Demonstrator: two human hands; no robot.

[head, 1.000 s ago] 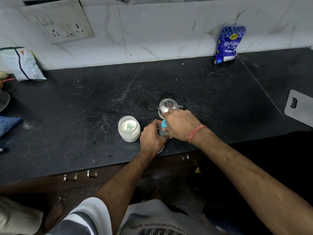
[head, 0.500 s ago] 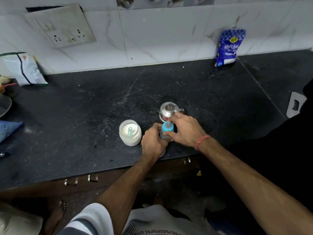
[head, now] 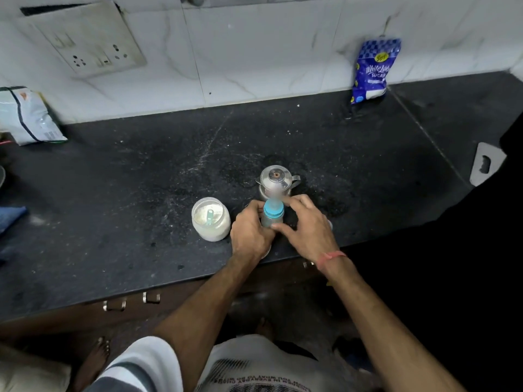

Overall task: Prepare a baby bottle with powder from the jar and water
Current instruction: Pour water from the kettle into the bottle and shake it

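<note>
One black counter (head: pixel 141 171) carries everything. One blue sugar bag (head: pixel 370 70) leans far behind the baby bottle (head: pixel 272 213), one open powder jar (head: pixel 210 219) sits just left of it, one steel kettle (head: pixel 276 182) directly behind. Left hand (head: pixel 250 230) grasps the bottle; right hand (head: pixel 308 224) is loose, fingertips touching it.

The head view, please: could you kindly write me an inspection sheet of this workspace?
Surface: black countertop, scratched and dusty.
Job's things: baby bottle with blue collar, upright; open powder jar with scoop inside; lidded steel pot behind the bottle.
Clutter: blue sugar bag, white packet, blue cloth.
Grippers: left hand grips the bottle; right hand touches it, fingers spread.
Cables: nothing seen.
Surroundings: tiled wall, switch plate.
</note>
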